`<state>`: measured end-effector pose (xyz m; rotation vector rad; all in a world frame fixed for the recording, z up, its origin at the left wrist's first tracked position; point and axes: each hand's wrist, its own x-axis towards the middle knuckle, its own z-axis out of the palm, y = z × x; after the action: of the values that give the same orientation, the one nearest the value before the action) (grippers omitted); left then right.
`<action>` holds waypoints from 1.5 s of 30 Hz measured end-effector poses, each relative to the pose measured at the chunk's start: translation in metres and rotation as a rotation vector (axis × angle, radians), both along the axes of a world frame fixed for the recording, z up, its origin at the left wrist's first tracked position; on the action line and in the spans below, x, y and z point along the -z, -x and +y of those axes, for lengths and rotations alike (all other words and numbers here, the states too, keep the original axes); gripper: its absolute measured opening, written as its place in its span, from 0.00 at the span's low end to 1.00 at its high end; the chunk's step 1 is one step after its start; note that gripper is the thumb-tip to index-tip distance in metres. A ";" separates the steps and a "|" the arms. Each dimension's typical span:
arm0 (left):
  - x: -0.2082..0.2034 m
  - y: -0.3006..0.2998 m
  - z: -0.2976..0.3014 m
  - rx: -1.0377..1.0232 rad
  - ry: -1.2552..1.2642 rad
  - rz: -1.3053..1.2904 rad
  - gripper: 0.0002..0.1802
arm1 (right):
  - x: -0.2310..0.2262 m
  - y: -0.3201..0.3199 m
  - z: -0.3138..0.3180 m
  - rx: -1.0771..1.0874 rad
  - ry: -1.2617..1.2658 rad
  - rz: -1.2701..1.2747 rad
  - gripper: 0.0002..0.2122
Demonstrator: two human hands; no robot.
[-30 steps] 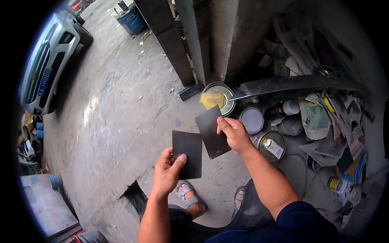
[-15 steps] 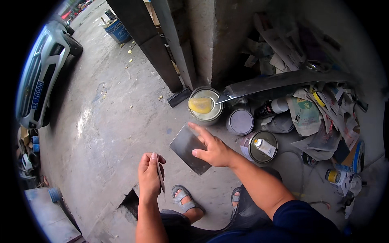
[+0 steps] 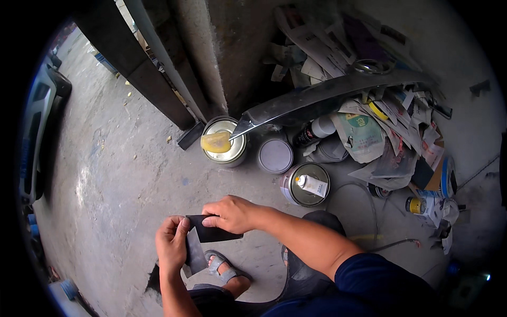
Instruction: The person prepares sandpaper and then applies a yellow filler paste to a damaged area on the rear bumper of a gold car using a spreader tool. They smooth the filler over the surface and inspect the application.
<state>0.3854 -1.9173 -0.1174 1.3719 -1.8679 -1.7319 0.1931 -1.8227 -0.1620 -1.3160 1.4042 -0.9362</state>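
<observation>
Over the floor in front of me, my left hand (image 3: pixel 172 245) pinches a thin grey rectangular plate (image 3: pixel 196 254) between thumb and fingers. My right hand (image 3: pixel 230 215) is closed on a dark, thin rectangular plate (image 3: pixel 226 236), thumb on its face. The two plates meet at my left fingertips, where the dark one's near corner sits behind the left thumb; whether they touch cannot be made out. Farther ahead stands a round tin (image 3: pixel 228 156) with a yellow lump of paste (image 3: pixel 215 142) on its top.
Beside that tin are a grey-lidded can (image 3: pixel 275 156) and another tin (image 3: pixel 298 198) bearing a white tube (image 3: pixel 312 185). A long dark curved panel (image 3: pixel 338 87) reaches over them. Newspapers (image 3: pixel 362 132) pile at the right. A metal post (image 3: pixel 132 63) leans ahead; a car (image 3: pixel 39 127) stands left.
My right hand has brought the dark plate left and nearer, turning it, to meet the plate in my left hand. The left plate now shows its face. The whole view has shifted right.
</observation>
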 end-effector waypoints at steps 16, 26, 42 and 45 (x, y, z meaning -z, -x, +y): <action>0.014 -0.008 -0.004 0.032 -0.008 0.063 0.15 | 0.019 0.006 -0.011 0.374 0.067 -0.285 0.12; 0.006 0.003 -0.008 -0.151 -0.122 0.084 0.16 | 0.022 0.048 0.012 0.396 0.009 0.271 0.13; 0.020 -0.004 -0.012 -0.149 -0.078 0.076 0.17 | 0.085 0.100 0.200 0.644 -0.435 0.850 0.30; 0.017 -0.003 -0.013 -0.136 -0.091 0.071 0.16 | 0.098 0.098 0.197 0.726 -0.553 0.855 0.29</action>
<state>0.3887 -1.9304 -0.1348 1.4153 -1.6374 -1.7920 0.0955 -1.6253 -0.2602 -0.7705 2.6779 -0.3109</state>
